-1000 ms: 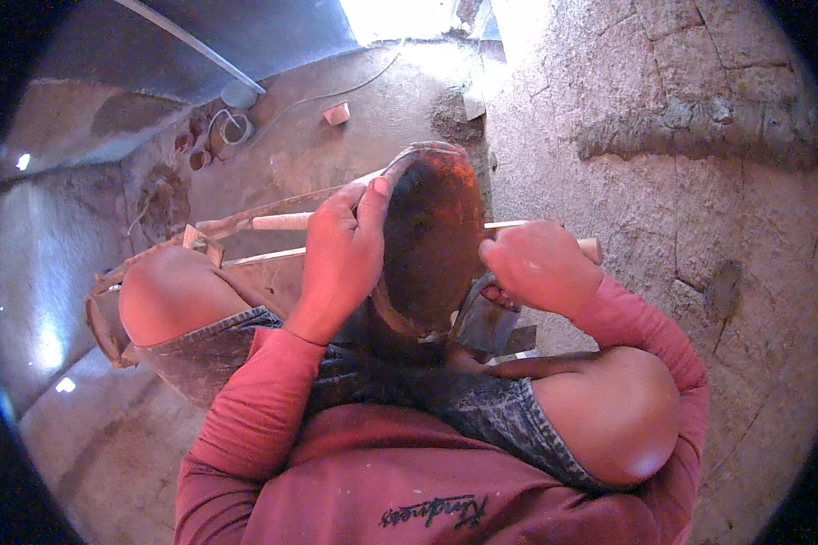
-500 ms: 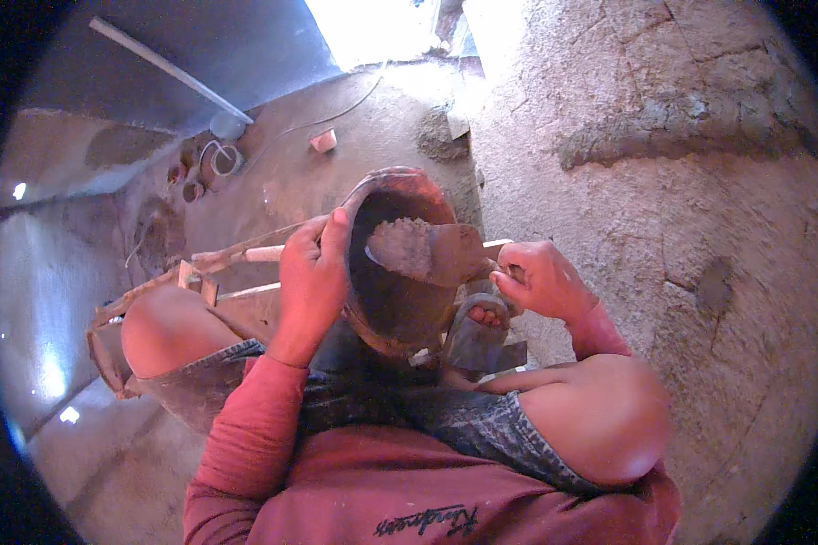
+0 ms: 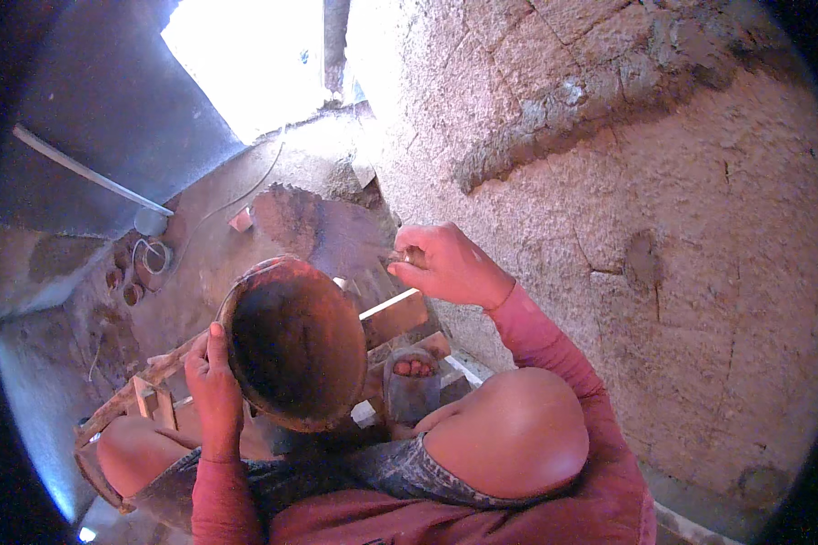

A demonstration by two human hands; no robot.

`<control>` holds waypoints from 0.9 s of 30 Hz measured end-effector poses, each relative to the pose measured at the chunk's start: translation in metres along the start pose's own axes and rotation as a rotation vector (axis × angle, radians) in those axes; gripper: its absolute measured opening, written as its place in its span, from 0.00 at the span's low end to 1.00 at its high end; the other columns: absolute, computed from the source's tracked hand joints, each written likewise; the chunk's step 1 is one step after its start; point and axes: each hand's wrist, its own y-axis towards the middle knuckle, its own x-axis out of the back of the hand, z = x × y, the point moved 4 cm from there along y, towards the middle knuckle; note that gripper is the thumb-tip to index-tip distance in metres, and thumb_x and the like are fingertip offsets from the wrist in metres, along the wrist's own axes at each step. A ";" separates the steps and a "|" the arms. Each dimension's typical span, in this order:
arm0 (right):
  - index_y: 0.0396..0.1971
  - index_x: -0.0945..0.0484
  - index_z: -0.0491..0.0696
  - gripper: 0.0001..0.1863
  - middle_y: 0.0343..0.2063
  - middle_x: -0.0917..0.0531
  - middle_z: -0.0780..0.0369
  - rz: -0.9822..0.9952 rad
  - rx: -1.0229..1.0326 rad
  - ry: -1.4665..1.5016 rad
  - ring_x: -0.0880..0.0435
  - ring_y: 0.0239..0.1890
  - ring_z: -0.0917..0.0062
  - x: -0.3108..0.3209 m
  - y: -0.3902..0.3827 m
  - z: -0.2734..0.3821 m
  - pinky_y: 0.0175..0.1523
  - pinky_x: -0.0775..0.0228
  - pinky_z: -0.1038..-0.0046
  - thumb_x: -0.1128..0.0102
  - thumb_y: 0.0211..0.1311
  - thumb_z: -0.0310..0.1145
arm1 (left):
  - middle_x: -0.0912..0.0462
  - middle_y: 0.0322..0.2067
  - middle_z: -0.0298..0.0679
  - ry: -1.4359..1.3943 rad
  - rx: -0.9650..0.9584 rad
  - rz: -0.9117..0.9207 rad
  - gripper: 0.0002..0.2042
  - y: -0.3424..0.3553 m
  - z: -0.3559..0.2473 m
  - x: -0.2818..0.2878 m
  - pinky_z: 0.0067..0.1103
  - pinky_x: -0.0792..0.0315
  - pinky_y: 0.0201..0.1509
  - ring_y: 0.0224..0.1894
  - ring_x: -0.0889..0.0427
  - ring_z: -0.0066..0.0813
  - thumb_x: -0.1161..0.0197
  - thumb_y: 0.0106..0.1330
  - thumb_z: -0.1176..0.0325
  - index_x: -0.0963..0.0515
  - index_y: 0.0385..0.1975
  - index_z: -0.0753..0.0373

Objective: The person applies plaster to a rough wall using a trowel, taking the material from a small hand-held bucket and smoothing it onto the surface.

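My left hand [image 3: 214, 377] grips the rim of a round, dark, mud-stained bucket [image 3: 295, 350], which is tilted so that its hollow faces me. My right hand [image 3: 454, 268] is closed around the handle of a trowel [image 3: 353, 234], which reaches out to the left beyond the bucket's far rim. On the trowel's far part lies a grey-brown heap of mortar [image 3: 291, 216]. The handle is mostly hidden by my fingers. The bucket's inner wall looks coated, and its bottom is in shadow.
A rough wall [image 3: 554, 272] with a raised mortar band [image 3: 563, 118] fills the right side. Wooden pieces [image 3: 395, 313] lie around my sandalled foot [image 3: 413, 368]. Farther left are a pinkish block [image 3: 241, 220], a pail [image 3: 152, 259] and a long pale pipe [image 3: 91, 171].
The trowel with mortar has come out of the bucket and moved up and left past its rim. My left hand has shifted left and lower with the bucket. The view has turned rightward.
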 end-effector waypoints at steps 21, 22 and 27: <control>0.32 0.22 0.46 0.08 0.25 0.18 0.63 -0.297 -0.235 0.358 0.20 0.26 0.78 0.083 -0.081 -0.034 0.31 0.27 0.75 0.39 0.68 0.34 | 0.22 0.29 0.33 0.016 -0.002 0.143 0.23 -0.002 -0.008 -0.002 0.23 0.31 0.46 0.37 0.28 0.23 0.46 0.79 0.53 0.18 0.42 0.72; 0.34 0.22 0.45 0.07 0.26 0.16 0.62 -0.121 -0.114 0.214 0.19 0.27 0.74 0.054 -0.074 -0.021 0.33 0.27 0.74 0.39 0.67 0.33 | 0.23 0.29 0.33 0.010 -0.016 0.154 0.23 0.000 -0.001 -0.001 0.23 0.32 0.44 0.36 0.29 0.22 0.46 0.79 0.53 0.19 0.41 0.72; 0.35 0.19 0.46 0.06 0.34 0.15 0.54 0.261 -0.040 -0.502 0.16 0.33 0.61 -0.048 -0.050 0.028 0.37 0.23 0.62 0.39 0.62 0.32 | 0.24 0.28 0.32 0.052 -0.090 0.078 0.23 -0.009 -0.009 -0.002 0.22 0.34 0.40 0.33 0.31 0.20 0.46 0.79 0.52 0.19 0.40 0.72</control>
